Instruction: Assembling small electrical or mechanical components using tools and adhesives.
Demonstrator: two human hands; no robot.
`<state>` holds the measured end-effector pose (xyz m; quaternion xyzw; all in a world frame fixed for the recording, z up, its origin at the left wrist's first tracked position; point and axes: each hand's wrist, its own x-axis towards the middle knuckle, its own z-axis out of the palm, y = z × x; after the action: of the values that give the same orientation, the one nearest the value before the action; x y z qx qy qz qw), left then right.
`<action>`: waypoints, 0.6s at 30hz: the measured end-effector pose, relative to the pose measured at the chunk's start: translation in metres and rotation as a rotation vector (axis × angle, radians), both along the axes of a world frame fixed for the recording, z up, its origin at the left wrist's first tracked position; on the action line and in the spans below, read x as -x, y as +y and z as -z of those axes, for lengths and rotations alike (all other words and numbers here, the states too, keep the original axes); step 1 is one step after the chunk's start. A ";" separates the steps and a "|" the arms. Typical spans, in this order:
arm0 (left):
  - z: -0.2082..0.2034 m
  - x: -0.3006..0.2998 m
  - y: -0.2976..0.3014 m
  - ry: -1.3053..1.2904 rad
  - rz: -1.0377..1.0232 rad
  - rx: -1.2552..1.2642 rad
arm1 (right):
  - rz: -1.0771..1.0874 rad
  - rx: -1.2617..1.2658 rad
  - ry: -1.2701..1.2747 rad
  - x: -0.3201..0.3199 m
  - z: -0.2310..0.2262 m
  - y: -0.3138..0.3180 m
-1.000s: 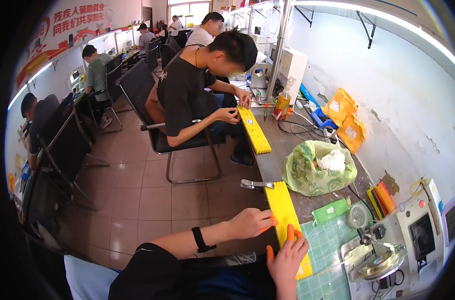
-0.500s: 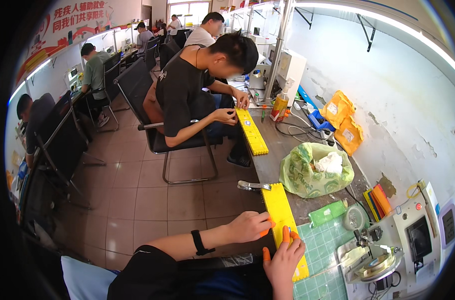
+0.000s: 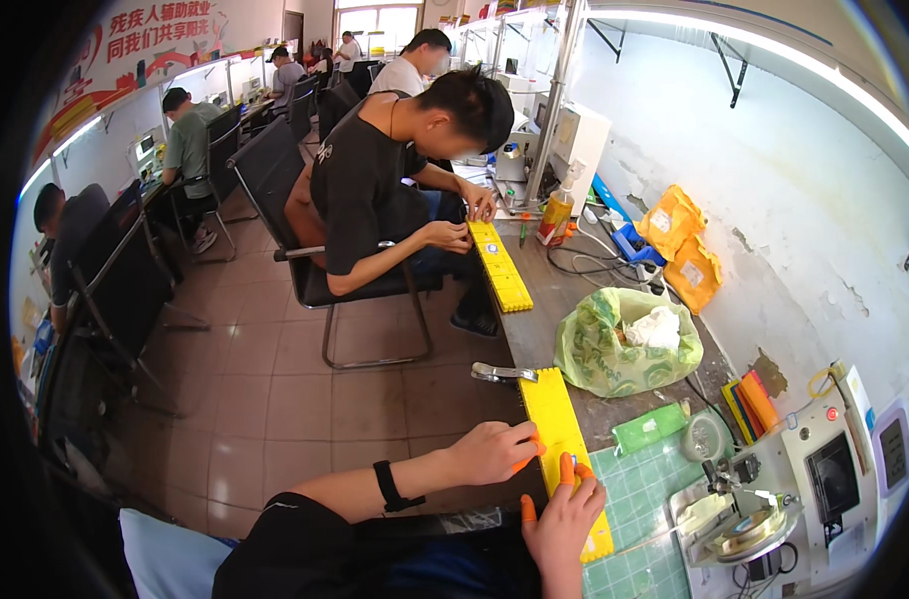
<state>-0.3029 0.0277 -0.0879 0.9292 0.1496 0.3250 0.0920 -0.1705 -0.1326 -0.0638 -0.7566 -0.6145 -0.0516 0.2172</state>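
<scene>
A long yellow strip [image 3: 557, 410] with notched ends lies along the bench's near edge. My left hand [image 3: 496, 451] is closed at its left edge, orange finger covers on the fingertips; what the pinch holds, if anything, is hidden. From below, my right hand [image 3: 566, 521] reaches onto the strip, its fingers stretched and thumb apart, with orange covers on index finger and thumb. A small whitish piece [image 3: 574, 460] on the strip shows beside the right fingertips. Beyond my hands, a metal clamp [image 3: 502, 372] sits at the strip's far end.
Under the strip's right side lies a green cutting mat [image 3: 629, 499]. A machine with a round reel [image 3: 742, 534] stands at right. Farther off are a green plastic bag [image 3: 614, 354], a green packet [image 3: 650, 429] and a co-worker [image 3: 374, 190] handling another yellow strip [image 3: 500, 270].
</scene>
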 end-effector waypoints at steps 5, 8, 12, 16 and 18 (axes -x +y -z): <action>-0.019 0.006 0.003 -0.057 0.014 -0.012 | -0.004 -0.019 0.007 -0.003 0.003 0.000; -0.034 0.007 0.003 -0.163 0.005 -0.027 | -0.012 -0.070 0.079 -0.004 0.001 -0.001; -0.063 0.006 -0.009 -0.192 0.056 0.082 | -0.008 -0.223 0.380 -0.006 -0.007 -0.007; -0.059 -0.001 -0.024 -0.230 0.337 0.401 | -0.057 -0.294 0.571 -0.012 -0.032 -0.029; -0.059 -0.002 -0.032 -0.165 0.500 0.570 | -0.067 -0.184 0.652 -0.017 -0.044 -0.045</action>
<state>-0.3005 -0.0043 -0.0287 0.8449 -0.0053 0.3118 0.4347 -0.1533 -0.1774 -0.0197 -0.6899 -0.5301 0.1452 0.4711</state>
